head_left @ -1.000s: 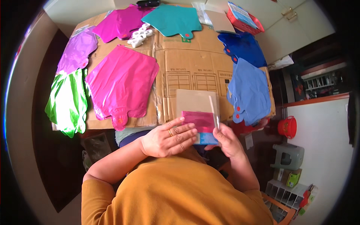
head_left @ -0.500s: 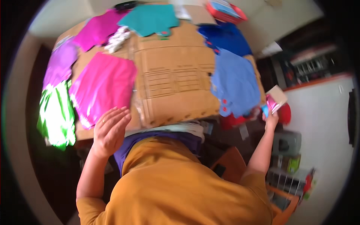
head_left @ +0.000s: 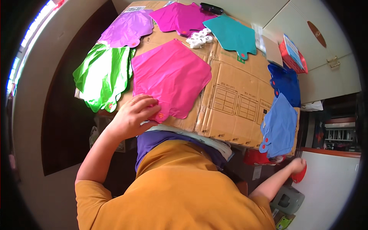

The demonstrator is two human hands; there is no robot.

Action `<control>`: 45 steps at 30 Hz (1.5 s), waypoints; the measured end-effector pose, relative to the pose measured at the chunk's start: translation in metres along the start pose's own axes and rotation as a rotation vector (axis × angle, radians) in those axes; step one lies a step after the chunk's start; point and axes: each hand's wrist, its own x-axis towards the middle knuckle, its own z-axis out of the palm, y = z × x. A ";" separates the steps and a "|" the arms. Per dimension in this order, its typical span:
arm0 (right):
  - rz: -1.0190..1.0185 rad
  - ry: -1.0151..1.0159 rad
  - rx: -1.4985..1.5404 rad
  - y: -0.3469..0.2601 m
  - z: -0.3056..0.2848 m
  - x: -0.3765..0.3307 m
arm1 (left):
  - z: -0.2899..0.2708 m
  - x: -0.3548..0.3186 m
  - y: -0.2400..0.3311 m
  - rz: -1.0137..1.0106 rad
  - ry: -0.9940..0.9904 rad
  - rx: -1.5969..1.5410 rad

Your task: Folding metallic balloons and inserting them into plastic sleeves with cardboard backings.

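Left fingers [head_left: 147, 103] at pink sheet [head_left: 172, 78] edge

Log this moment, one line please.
left hand: at near edge of pink sheet; right hand: at red bucket, grip unclear; white rolls: on cardboard

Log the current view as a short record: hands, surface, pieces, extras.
Left hand: over hot-pink piece's near edge; contact unclear
Right hand: at red container; grip unclear
Surface: cardboard
Left: green piece
Far side: lilac piece, magenta piece, teal piece
Right: dark-blue piece, light-blue piece
Extras: white rolls
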 end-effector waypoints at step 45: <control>-0.984 -1.428 0.920 -0.430 -0.149 -0.389 | 0.001 0.047 -0.017 0.223 0.164 0.135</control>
